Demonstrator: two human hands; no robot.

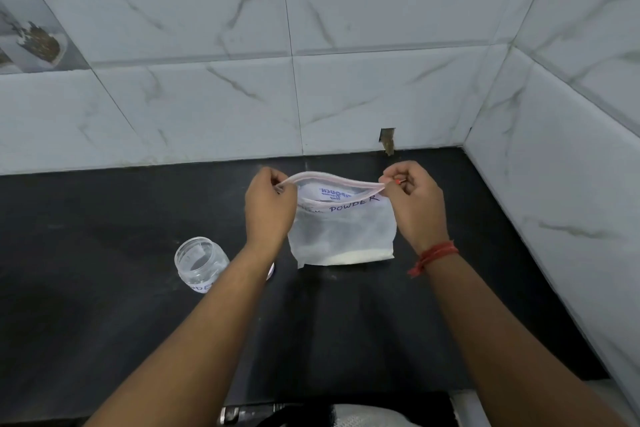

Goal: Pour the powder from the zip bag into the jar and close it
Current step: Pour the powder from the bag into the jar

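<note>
A clear zip bag (pixel 343 229) marked "POWDER" stands upright on the black counter (pixel 104 218), with a thin layer of white powder along its bottom. Its pink zip strip is parted at the top. My left hand (pixel 270 208) pinches the left end of the zip strip. My right hand (pixel 415 204) pinches the right end. A small clear jar (pixel 201 262) with a white label stands open to the left of my left forearm. A lid edge (pixel 271 270) peeks out from behind that forearm, mostly hidden.
White marbled tile walls (pixel 346 97) close the counter at the back and on the right. A small notch in the tile (pixel 387 140) sits just behind the bag. The counter's front edge lies near my body at the bottom of the view.
</note>
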